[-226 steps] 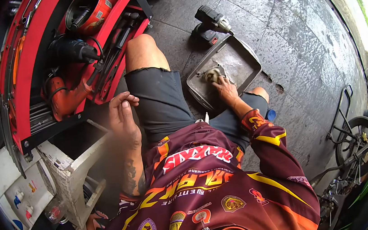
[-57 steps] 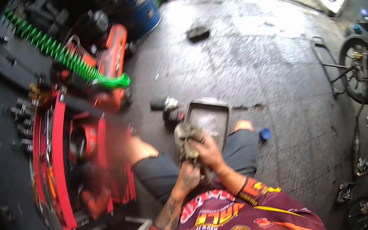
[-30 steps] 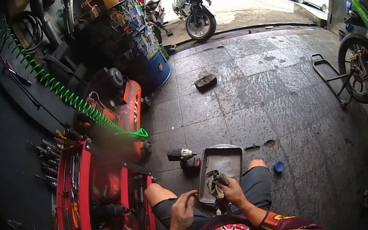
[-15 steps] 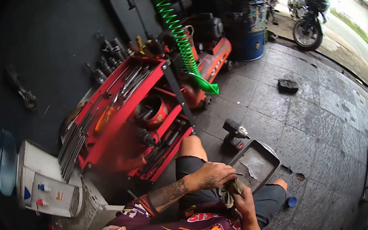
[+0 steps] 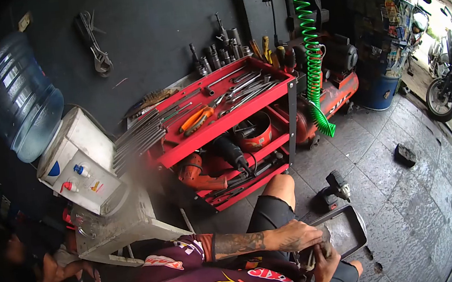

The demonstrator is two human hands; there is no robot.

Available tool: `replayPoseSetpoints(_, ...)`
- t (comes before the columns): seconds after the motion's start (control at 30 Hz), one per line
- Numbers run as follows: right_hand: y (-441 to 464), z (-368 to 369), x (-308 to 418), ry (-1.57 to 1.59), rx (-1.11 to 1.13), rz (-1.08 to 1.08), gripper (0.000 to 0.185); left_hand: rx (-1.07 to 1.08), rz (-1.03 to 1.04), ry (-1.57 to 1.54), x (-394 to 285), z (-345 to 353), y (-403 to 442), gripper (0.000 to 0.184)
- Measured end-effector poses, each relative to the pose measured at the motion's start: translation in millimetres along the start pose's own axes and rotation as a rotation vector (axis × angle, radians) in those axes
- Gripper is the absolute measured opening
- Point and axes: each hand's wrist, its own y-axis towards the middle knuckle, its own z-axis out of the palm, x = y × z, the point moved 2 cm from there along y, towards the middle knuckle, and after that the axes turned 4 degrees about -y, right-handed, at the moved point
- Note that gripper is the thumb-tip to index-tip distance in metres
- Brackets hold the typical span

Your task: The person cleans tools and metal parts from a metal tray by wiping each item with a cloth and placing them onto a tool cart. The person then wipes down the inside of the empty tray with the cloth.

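Over my lap, my left hand (image 5: 299,235) and my right hand (image 5: 326,263) are together on a dirty, crumpled rag (image 5: 307,256). The fingers of both are closed on it, and the rag is partly hidden by them. Just beyond my hands lies a shallow grey metal tray (image 5: 352,230) on the floor, between my knees. A cordless impact wrench (image 5: 333,190) stands at the tray's far left corner.
A red tool cart (image 5: 218,120) with wrenches and pliers stands ahead. Left of it is a water dispenser (image 5: 79,152) on a worn white stand (image 5: 119,231). Another person (image 5: 62,265) sits at the far left. A dark block (image 5: 405,155) lies on the floor at right.
My view has swung left toward the cart and dispenser. The rag, earlier rubbed in the tray by my right hand, is now between both hands; my left hand has come over to it.
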Motion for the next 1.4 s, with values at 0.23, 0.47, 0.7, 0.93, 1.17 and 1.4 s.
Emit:
replayPoseSetpoints(0.23,21,-7,-11,0.310,-0.369,0.008,0.017,0.180,-0.181,-0.039,-23,27,-32,0.027)
replayPoseSetpoints(0.47,46,-1,-4,0.403,-0.381,-0.023,0.017,0.001,-0.139,-0.035,-23,26,-16,0.021)
replayPoseSetpoints(0.7,77,-50,-86,0.155,-0.780,-0.037,0.029,0.341,-0.147,-0.764,-25,-56,-19,0.022)
replayPoseSetpoints(0.93,65,-59,-91,0.424,-0.832,0.154,0.039,-0.764,-0.320,0.044,32,-298,-5,0.030)
replayPoseSetpoints(1.17,54,0,-107,0.604,-0.475,0.197,0.025,-0.651,-0.623,1.049,178,-408,43,0.023)
replayPoseSetpoints(1.4,24,-45,-143,0.495,-0.717,0.283,0.029,-0.416,-1.029,0.901,255,-417,63,0.039)
